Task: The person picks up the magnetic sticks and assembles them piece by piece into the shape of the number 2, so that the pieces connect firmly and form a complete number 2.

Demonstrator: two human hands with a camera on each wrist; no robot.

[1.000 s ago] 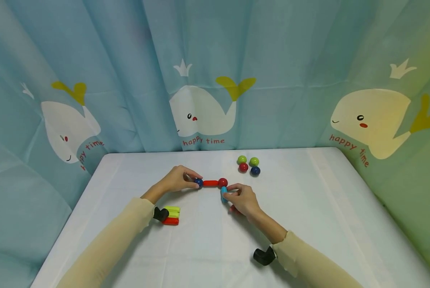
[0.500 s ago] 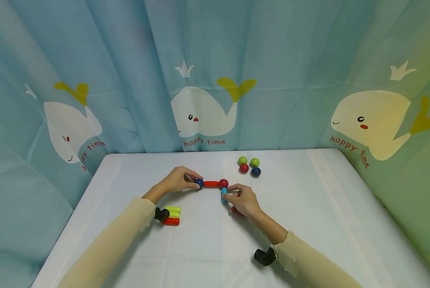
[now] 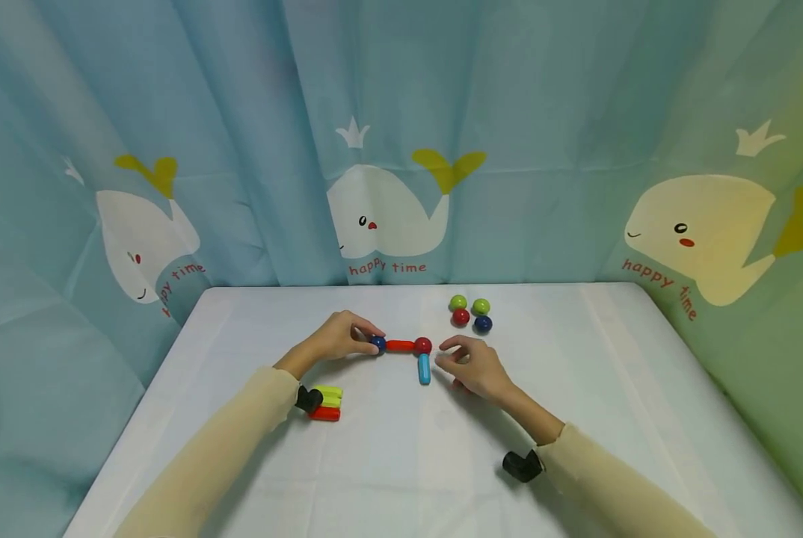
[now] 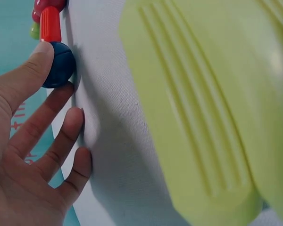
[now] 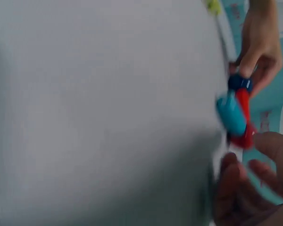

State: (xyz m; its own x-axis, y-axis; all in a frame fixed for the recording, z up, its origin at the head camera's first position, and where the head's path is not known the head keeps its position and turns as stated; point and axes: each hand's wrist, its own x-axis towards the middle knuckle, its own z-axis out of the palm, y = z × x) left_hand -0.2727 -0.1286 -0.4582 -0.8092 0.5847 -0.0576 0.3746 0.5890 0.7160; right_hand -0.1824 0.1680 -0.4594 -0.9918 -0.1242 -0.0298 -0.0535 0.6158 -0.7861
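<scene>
My left hand (image 3: 339, 336) pinches a dark blue ball (image 4: 61, 65) between thumb and forefinger. From that ball a red rod (image 3: 400, 346) runs to the right and meets a red ball (image 3: 423, 345). A light blue rod (image 3: 425, 369) extends from the red ball toward the near side of the table. Just right of these pieces, my right hand (image 3: 477, 368) holds nothing, its fingers loosely bent and apart from the blue rod. In the right wrist view the light blue rod (image 5: 231, 114) appears blurred.
Two green balls (image 3: 458, 302), another red ball (image 3: 460, 317) and another dark blue ball (image 3: 483, 324) sit together at the back of the white table (image 3: 576, 373). Yellow-green rods (image 3: 329, 396) and a red rod lie beside the left wrist. A whale-print curtain (image 3: 543, 149) hangs behind.
My right hand has let go of the light blue rod and moved off to the right. The rod stays against the red ball. My left hand keeps its hold on the dark blue ball.
</scene>
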